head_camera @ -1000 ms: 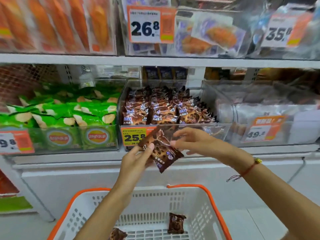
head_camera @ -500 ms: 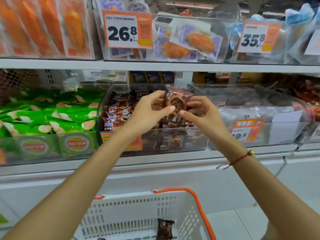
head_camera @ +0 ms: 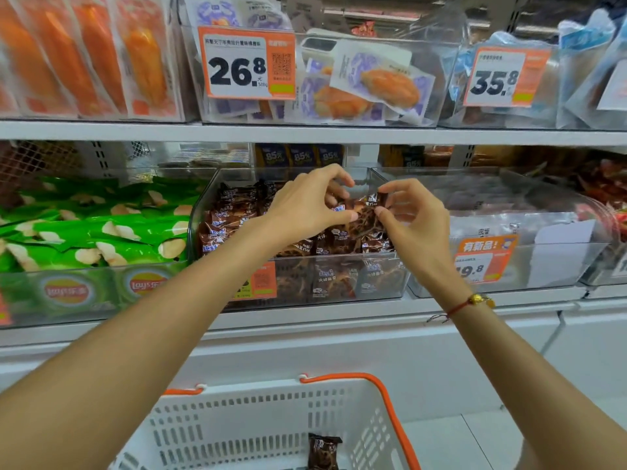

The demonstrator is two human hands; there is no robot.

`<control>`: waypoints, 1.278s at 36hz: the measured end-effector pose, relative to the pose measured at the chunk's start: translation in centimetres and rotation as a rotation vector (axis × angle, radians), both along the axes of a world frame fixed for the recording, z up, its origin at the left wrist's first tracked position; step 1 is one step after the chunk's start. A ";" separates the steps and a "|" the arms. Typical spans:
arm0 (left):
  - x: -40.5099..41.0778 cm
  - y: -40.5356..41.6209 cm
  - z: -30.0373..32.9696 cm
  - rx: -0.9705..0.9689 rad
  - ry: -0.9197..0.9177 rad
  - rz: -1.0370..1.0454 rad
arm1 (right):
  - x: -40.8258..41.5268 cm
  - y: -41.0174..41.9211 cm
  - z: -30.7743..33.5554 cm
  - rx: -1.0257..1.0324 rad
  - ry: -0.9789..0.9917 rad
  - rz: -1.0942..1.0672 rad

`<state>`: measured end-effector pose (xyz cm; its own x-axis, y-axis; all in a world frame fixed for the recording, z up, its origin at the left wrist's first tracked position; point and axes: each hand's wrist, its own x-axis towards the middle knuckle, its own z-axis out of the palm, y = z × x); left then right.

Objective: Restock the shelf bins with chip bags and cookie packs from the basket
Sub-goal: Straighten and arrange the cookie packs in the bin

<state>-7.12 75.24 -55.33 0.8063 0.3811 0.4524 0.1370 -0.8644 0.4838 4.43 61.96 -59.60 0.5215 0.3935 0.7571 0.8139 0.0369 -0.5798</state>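
While both of your hands sit over the middle clear bin point(head_camera: 383, 276), you hold 1 brown cookie pack point(head_camera: 368, 212) between them above the stock already there: left hand point(head_camera: 305, 208) pinching the pack's left edge with thumb and curled fingers, right hand point(head_camera: 412, 212) pinching its right edge, thumb below and forefinger above. Item location: pack at 12 o'clock from you, over the rear half of the bin, not yet resting on the rows below as far as can be judged. Neighbours: green chip bags point(head_camera: 95, 232) in the bin at 9 o'clock of the cookies; a frosted bin with an orange price tag point(head_camera: 481, 259) at 3 o'clock. Basket point(head_camera: 390, 412) at 6 o'clock, white with orange rim, holding at least 1 more cookie pack point(head_camera: 324, 451). Handling note: lower the pack flat, label side up and aligned with the existing rows, into whichever gap lies nearest the back; release both pinches together so it does not tip. Keep your wrists above the bin's front wall to avoid dragging packs forward. Remaining stock in the basket suggests further trips.
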 end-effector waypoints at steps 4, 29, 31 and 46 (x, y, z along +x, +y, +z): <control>-0.8 1.2 -1.3 0.044 0.159 0.018 | 0.0 0.4 -1.5 -0.061 0.054 -0.002; -2.9 -0.2 -2.4 0.368 0.320 0.172 | -1.8 0.2 -4.4 -0.518 -0.221 -0.117; -3.1 0.0 -2.6 0.391 0.299 0.152 | -1.5 0.0 -4.2 -0.520 -0.215 -0.110; -13.5 -2.7 -11.3 -0.088 0.011 0.304 | -8.6 0.5 -8.9 -0.513 -0.138 0.198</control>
<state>-20.64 72.50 -66.65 0.6540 0.6429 0.3986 0.3884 -0.7376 0.5523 -4.21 62.47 -68.49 0.3098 0.8093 0.4990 0.8899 -0.0620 -0.4520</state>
